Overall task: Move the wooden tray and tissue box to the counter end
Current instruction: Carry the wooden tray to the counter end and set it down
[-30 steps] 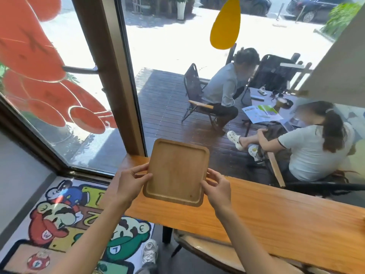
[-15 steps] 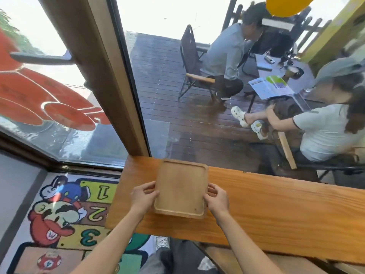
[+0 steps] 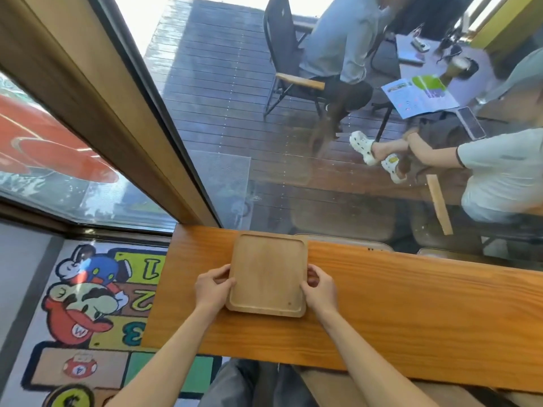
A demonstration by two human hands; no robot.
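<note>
A pale square wooden tray [image 3: 268, 273] with rounded corners lies flat on the orange wooden counter [image 3: 396, 312], near its left end and close to the window. My left hand [image 3: 214, 287] grips the tray's left edge and my right hand [image 3: 318, 289] grips its right edge, both toward the near corners. The tray holds nothing. No tissue box is in view.
The counter ends at its left edge [image 3: 158, 289], above a cartoon floor mat [image 3: 88, 304]. A glass window with a wooden frame post [image 3: 123, 118] runs right behind the counter. Outside, two people sit at a table [image 3: 426, 92] on a dark deck.
The tray came down from being held tilted in the air and now rests flat on the counter. Both hands stayed on its sides. My view tilted downward.
</note>
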